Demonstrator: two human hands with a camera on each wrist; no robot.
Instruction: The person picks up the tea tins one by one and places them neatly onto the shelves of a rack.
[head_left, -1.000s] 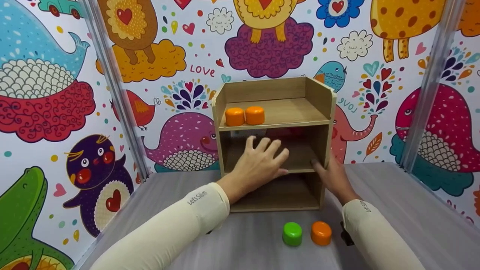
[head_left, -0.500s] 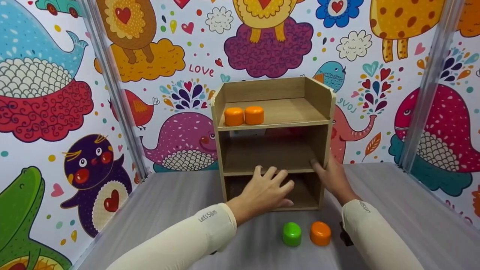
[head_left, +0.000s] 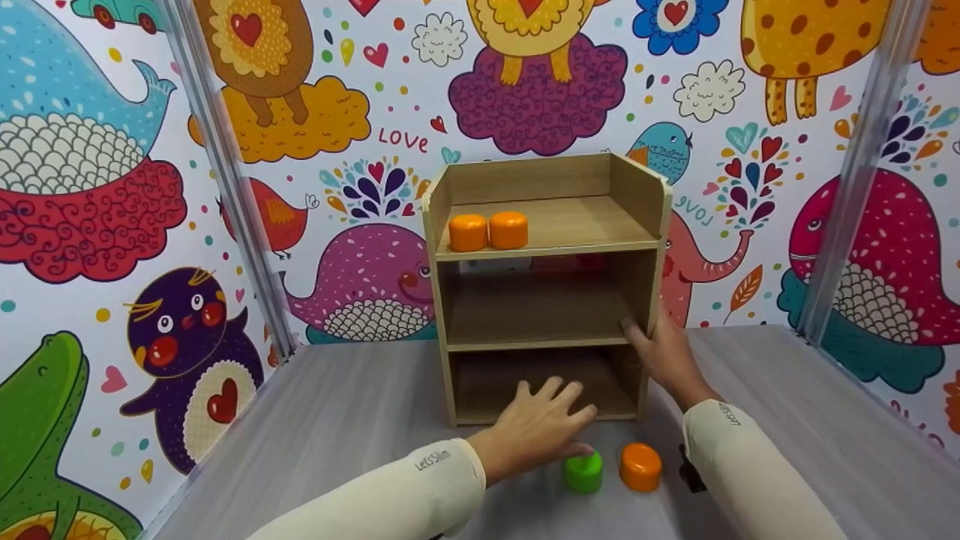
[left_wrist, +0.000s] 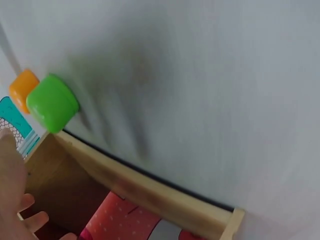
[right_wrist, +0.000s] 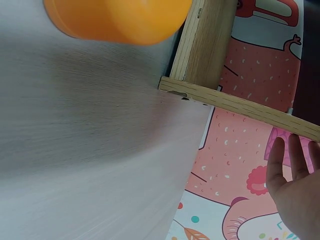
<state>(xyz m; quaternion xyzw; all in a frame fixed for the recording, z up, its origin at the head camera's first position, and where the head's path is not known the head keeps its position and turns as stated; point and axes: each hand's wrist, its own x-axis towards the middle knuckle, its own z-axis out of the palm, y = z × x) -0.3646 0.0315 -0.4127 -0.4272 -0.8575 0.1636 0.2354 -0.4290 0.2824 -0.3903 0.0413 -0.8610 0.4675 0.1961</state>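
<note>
My left hand (head_left: pixel 536 427) is spread over the table just in front of the wooden shelf unit (head_left: pixel 536 347), its fingers loosely bent and holding nothing. Its thumb overlaps the top of a green rounded block (head_left: pixel 583 475) in the head view. In the left wrist view the green block (left_wrist: pixel 52 104) stands apart from the fingers (left_wrist: pixel 36 221). My right hand (head_left: pixel 667 356) grips the unit's right side panel, thumb at the front inner edge and fingers along the outside. The right wrist view shows those fingertips (right_wrist: pixel 278 145) against the panel (right_wrist: pixel 250 107).
An orange rounded block (head_left: pixel 641 467) stands on the grey table (head_left: pixel 352 420), right of the green one. Two more orange blocks (head_left: pixel 488 232) sit side by side on the unit's top shelf, at the left. Printed cartoon walls (head_left: pixel 360 90) enclose the table.
My left hand has come down from the middle shelf, past the bottom shelf, to beside the green block. The right hand stays on the side panel, and the blocks have not moved.
</note>
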